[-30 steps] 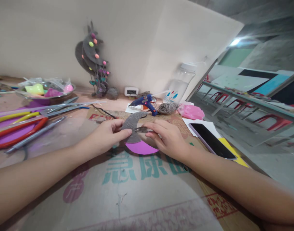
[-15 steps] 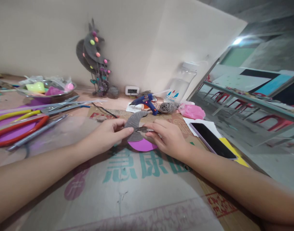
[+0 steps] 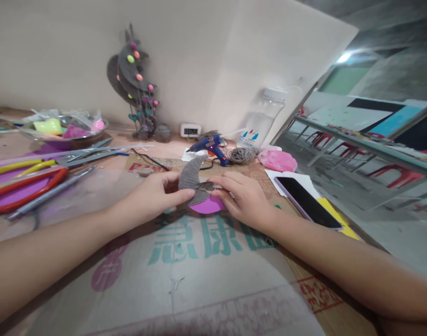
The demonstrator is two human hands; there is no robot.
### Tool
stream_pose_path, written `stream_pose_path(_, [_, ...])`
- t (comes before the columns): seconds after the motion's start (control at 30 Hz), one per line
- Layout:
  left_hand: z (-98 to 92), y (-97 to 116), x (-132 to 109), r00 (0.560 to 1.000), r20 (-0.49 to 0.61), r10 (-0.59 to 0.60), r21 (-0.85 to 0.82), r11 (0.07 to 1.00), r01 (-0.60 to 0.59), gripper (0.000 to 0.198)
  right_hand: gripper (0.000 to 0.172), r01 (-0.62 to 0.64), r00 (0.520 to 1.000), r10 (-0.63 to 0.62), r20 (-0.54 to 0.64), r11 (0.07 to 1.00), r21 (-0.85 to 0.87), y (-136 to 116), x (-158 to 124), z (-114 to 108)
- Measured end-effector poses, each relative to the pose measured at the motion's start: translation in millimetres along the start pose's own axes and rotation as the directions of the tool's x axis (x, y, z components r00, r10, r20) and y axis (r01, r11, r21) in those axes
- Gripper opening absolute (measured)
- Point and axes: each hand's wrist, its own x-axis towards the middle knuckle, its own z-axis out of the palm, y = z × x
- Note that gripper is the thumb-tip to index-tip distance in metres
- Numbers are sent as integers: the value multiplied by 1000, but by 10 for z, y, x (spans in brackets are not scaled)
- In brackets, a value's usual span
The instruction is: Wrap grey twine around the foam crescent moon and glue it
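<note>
Between thumb and fingers, my left hand (image 3: 166,189) grips a crescent (image 3: 191,179) wound with grey yarn, its upper tip pointing up and right. My right hand (image 3: 239,193) pinches a small, dark, thin thing (image 3: 204,185) against the crescent's inner curve; its kind is too unclear to name. A rounded purple piece (image 3: 208,205) shows below the crescent, near my right fingertips. Just beyond my hands sits a blue hot glue gun (image 3: 213,147) with a small red light on.
Cardboard (image 3: 171,284) covers the tabletop. Red-handled pliers (image 3: 31,191) and a pen (image 3: 52,193) lie left, near a metal bowl (image 3: 34,135). Grey yarn (image 3: 244,154), a water bottle (image 3: 260,119) and a phone (image 3: 307,203) are right. A decorated moon hanging (image 3: 129,74) is against the wall.
The crescent has tilted more upright and shifted slightly up and left. Less of the purple piece shows below it. Both hands keep their grip.
</note>
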Motion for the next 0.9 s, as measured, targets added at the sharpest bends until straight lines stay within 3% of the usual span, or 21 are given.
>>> stream_pose_path(0.63, [2,15,-8,1000,-27,-16,34,999,17,21,29,46,999,-50,-23,991,-129,-36,30,-39])
stream_pose_path(0.9, [6,21,-10,1000,-24,-6,18,1000,7,18,27,42,999,-44,-15,993,-108,-23,27,-31])
